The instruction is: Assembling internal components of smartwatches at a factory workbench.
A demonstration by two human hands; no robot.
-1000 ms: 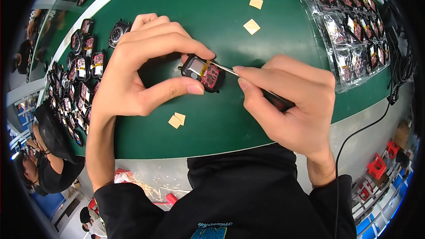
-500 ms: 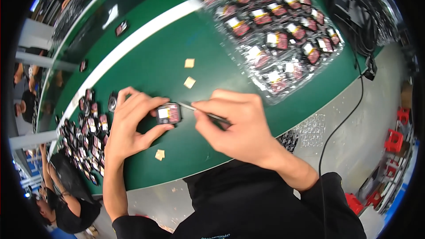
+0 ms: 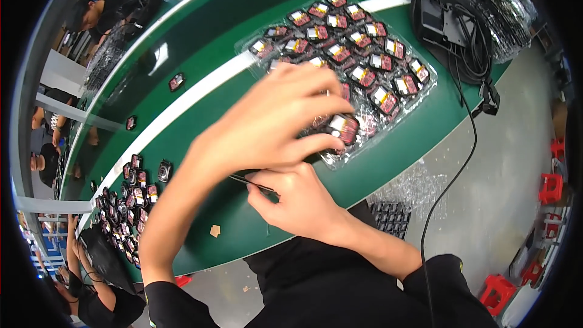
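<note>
No text, label, number or sign is showing legibly. Any marks on the watch modules (image 3: 384, 101) are appearing too small to read, the held module (image 3: 345, 129) in the left hand (image 3: 267, 123) is blurring, and the black cabled device (image 3: 432, 15) is presenting only unreadable surfaces.

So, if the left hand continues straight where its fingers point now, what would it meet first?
Probably the open smartwatch case in the clear plastic tray, just right of the left hand; height is unclear, so it may pass above.
</note>
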